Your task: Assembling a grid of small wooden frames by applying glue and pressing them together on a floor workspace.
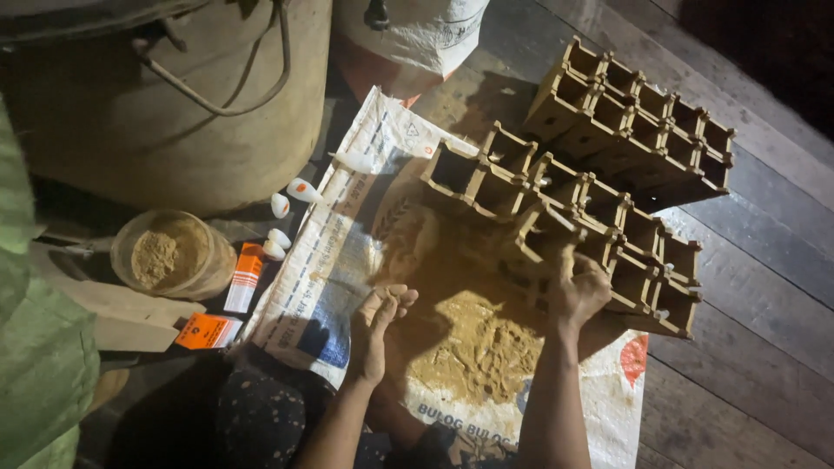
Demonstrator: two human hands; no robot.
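Note:
My right hand (580,291) rests on the near edge of a cardboard grid of square cells (599,234), fingers curled over a cell, apparently dropping tan powder into it. Just left of it my left hand (380,320) is cupped, palm up, above the sack; whether it holds powder I cannot tell. Between my forearms a pile of tan powder (473,347) lies on a white woven sack (347,252) spread on the floor. A second cardboard grid (638,122) sits farther back on the right.
A round tub of tan powder (169,256) stands at left, beside orange boxes (245,276) and small white bottles (287,201). A large drum (174,104) with a hose and a white bag (417,35) stand behind. Wooden floorboards (756,347) run along the right.

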